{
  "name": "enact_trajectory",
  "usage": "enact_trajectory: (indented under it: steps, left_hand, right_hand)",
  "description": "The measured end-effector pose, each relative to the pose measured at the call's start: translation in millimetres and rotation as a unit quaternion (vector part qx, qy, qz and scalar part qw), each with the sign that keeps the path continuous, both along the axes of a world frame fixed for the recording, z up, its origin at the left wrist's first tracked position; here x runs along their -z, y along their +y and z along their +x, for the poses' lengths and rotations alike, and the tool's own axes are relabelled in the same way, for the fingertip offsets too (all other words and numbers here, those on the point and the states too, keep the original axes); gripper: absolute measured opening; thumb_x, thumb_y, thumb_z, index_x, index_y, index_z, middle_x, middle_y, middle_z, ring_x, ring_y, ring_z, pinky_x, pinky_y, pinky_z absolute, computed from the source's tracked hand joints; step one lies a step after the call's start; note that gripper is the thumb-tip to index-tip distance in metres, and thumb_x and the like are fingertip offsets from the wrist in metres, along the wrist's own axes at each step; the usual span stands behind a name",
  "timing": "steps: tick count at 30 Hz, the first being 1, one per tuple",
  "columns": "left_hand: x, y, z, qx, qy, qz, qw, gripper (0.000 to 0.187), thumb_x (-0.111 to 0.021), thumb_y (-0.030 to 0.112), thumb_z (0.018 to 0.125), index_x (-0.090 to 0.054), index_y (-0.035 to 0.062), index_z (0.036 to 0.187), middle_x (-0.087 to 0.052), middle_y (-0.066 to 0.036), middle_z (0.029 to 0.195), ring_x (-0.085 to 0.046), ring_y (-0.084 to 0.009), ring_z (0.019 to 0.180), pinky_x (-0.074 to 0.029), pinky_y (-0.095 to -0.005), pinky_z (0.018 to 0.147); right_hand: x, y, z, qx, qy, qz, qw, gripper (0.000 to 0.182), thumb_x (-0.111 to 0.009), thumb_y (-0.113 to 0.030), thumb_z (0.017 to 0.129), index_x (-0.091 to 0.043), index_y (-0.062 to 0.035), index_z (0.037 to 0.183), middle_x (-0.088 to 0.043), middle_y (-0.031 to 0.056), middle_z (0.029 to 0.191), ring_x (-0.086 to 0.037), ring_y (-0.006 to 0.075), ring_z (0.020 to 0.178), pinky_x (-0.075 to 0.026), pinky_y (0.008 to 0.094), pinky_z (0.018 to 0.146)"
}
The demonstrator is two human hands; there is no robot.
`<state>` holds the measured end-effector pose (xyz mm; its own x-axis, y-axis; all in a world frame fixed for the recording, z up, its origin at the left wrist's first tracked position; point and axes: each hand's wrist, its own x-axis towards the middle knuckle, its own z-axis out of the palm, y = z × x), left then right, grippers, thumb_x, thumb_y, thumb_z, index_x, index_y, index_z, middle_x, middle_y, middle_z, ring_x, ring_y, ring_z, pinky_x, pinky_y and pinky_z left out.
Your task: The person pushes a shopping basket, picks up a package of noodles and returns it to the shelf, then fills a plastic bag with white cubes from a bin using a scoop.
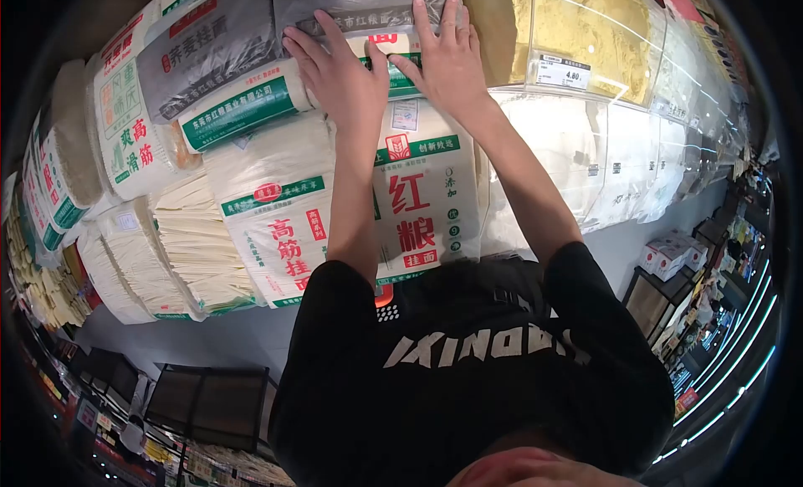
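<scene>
Both of my arms reach out over a stack of bagged dried noodles. My left hand (339, 77) lies flat with spread fingers on a white noodle pack with a green band (242, 106). My right hand (447, 60) lies flat beside it, its fingertips on a grey noodle bag (360, 10). The two thumbs nearly meet over a small green-striped pack (400, 79). Neither hand closes around anything. Below my wrists lies a large white pack with red characters (422, 198).
More noodle packs (125, 127) are piled to the left. Clear bulk bins with yellow grain (594, 27) and white grain (585, 152) stand to the right, with a price tag (562, 71). Small boxes (669, 254) and dark racks (209, 403) sit lower down.
</scene>
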<state>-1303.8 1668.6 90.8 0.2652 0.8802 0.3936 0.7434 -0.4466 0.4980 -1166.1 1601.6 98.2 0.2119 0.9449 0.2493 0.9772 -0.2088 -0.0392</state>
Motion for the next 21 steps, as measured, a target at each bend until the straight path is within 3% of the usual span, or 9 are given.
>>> enact_trajectory:
  steps: [4,8,10,12,15,19,21]
  left_hand:
    - [-6.7,5.2,-5.6,0.014,0.019,0.014,1.000,0.074,-0.063,0.034,0.090,-0.035,-0.0010,0.149,-0.024,-0.044,0.148,-0.025,-0.0556,0.142,-0.035,-0.0523,0.112]
    - [-15.3,-33.1,-48.4,0.066,-0.100,-0.098,0.988,0.073,-0.068,0.030,0.087,-0.037,0.0010,0.147,-0.027,-0.042,0.148,-0.027,-0.0544,0.140,-0.034,-0.0509,0.113]
    - [-26.3,-70.8,-87.9,0.064,-0.072,-0.111,0.989,0.071,-0.066,0.026,0.088,-0.037,-0.0027,0.146,-0.030,-0.041,0.146,-0.031,-0.0529,0.139,-0.035,-0.0515,0.110]
    - [-17.2,-114.7,-136.1,-0.012,-0.050,-0.132,0.990,0.069,-0.066,0.025,0.089,-0.039,-0.0045,0.144,-0.031,-0.040,0.146,-0.033,-0.0529,0.137,-0.031,-0.0509,0.113]
    - [6.5,-185.0,-216.3,-0.099,-0.025,-0.156,0.982,0.065,-0.065,0.024,0.090,-0.041,-0.0051,0.143,-0.034,-0.038,0.145,-0.038,-0.0508,0.133,-0.035,-0.0495,0.110]
    - [10.8,-259.0,-271.6,-0.166,-0.035,-0.186,0.968,0.064,-0.065,0.024,0.090,-0.041,-0.0060,0.142,-0.035,-0.037,0.144,-0.040,-0.0486,0.132,-0.038,-0.0498,0.108]
    - [4.9,-272.4,-269.4,-0.171,-0.018,-0.189,0.967,0.065,-0.065,0.025,0.091,-0.041,-0.0066,0.142,-0.034,-0.037,0.145,-0.039,-0.0488,0.133,-0.036,-0.0496,0.109]
  right_hand:
    - [-12.8,0.9,1.8,0.016,0.010,-0.036,0.999,0.085,-0.051,-0.060,0.095,-0.023,-0.0086,0.157,-0.018,0.0376,0.155,-0.030,0.0533,0.140,-0.033,0.0591,0.110]
    - [-9.1,-47.8,-14.4,0.004,0.064,-0.053,0.996,0.083,-0.052,-0.054,0.096,-0.022,-0.0040,0.156,-0.017,0.0318,0.158,-0.026,0.0449,0.145,-0.030,0.0568,0.114]
    - [-9.2,-99.4,-35.2,-0.005,0.168,-0.062,0.984,0.083,-0.054,-0.050,0.096,-0.024,0.0020,0.153,-0.020,0.0290,0.159,-0.023,0.0393,0.148,-0.026,0.0526,0.117]
    - [-1.4,-158.4,-52.2,-0.026,0.235,-0.056,0.970,0.080,-0.055,-0.046,0.096,-0.028,0.0054,0.150,-0.024,0.0284,0.157,-0.021,0.0398,0.149,-0.022,0.0496,0.120]
    - [5.9,-218.2,-75.9,-0.072,0.178,-0.080,0.978,0.074,-0.056,-0.043,0.096,-0.033,0.0050,0.148,-0.028,0.0295,0.155,-0.023,0.0404,0.148,-0.020,0.0496,0.120]
    - [6.0,-210.1,-82.6,-0.080,0.188,-0.071,0.976,0.070,-0.056,-0.042,0.096,-0.038,0.0047,0.145,-0.031,0.0301,0.153,-0.023,0.0409,0.147,-0.019,0.0507,0.120]
    - [2.0,-183.6,-76.4,-0.114,0.202,-0.057,0.971,0.068,-0.060,-0.036,0.095,-0.038,0.0052,0.144,-0.032,0.0306,0.152,-0.032,0.0433,0.142,-0.028,0.0488,0.117]
